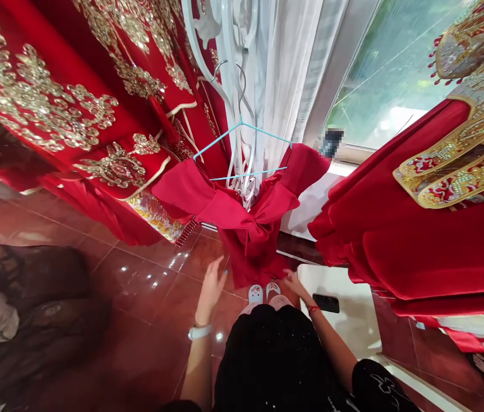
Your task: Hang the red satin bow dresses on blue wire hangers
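A plain red satin dress (248, 220) with a big bow hangs on a light blue hanger (242, 149) from a white ornate rack (225, 74). My left hand (213, 286) is raised below the dress's left side, fingers spread and open, a white watch on the wrist. My right hand (294, 281) reaches low toward the dress hem, fingers slightly blurred and apart, holding nothing I can see. A red string is on that wrist.
Red gowns with gold embroidery (74, 114) hang on the left; another red and gold robe (431, 217) hangs on the right. A black phone (326, 302) lies on a white surface (353, 326). Glossy brown tile floor (139, 286) lies below; white curtain and window behind.
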A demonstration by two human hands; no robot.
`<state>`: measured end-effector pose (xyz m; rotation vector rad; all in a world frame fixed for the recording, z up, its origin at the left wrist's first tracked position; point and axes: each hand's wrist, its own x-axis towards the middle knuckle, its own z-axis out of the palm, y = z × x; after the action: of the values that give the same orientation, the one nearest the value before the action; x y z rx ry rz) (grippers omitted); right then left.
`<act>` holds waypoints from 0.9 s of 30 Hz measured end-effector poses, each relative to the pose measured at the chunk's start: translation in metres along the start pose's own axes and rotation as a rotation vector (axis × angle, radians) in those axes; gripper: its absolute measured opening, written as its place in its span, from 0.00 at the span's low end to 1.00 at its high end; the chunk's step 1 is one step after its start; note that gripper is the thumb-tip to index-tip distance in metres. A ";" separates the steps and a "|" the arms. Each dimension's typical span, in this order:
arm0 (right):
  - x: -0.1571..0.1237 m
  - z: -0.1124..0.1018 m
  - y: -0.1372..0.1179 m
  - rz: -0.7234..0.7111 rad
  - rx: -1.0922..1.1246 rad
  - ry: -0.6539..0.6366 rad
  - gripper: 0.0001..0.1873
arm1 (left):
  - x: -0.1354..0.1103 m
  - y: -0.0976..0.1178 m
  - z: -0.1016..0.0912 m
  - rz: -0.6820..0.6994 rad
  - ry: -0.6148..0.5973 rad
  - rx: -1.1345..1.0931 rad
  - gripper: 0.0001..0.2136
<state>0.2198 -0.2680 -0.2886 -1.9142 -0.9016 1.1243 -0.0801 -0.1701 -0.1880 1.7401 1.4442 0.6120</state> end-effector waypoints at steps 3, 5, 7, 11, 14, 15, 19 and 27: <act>0.042 -0.049 -0.062 -0.113 0.029 0.207 0.26 | 0.033 0.040 -0.030 0.145 0.365 -0.028 0.25; 0.069 -0.079 -0.125 -0.385 0.067 0.464 0.28 | 0.056 0.077 -0.053 0.258 0.552 0.020 0.26; 0.090 -0.101 -0.196 -0.650 0.001 0.604 0.29 | 0.081 0.116 -0.074 0.312 0.671 0.093 0.30; 0.112 -0.110 -0.313 -0.892 -0.202 0.672 0.25 | 0.132 0.175 -0.099 0.320 0.780 0.183 0.36; 0.124 -0.101 -0.346 -0.883 -0.285 0.634 0.17 | 0.157 0.188 -0.105 0.276 0.788 0.205 0.30; 0.127 -0.099 -0.349 -0.883 -0.298 0.619 0.15 | 0.160 0.188 -0.106 0.257 0.786 0.214 0.27; 0.133 -0.098 -0.347 -0.891 -0.319 0.563 0.12 | 0.157 0.183 -0.112 0.212 0.784 0.253 0.22; 0.130 -0.092 -0.352 -0.842 -0.359 0.674 0.12 | 0.148 0.191 -0.113 0.148 0.791 0.335 0.22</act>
<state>0.2803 -0.0082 -0.0093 -1.6900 -1.3498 -0.1818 -0.0194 -0.0081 0.0147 1.9770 2.0453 1.3011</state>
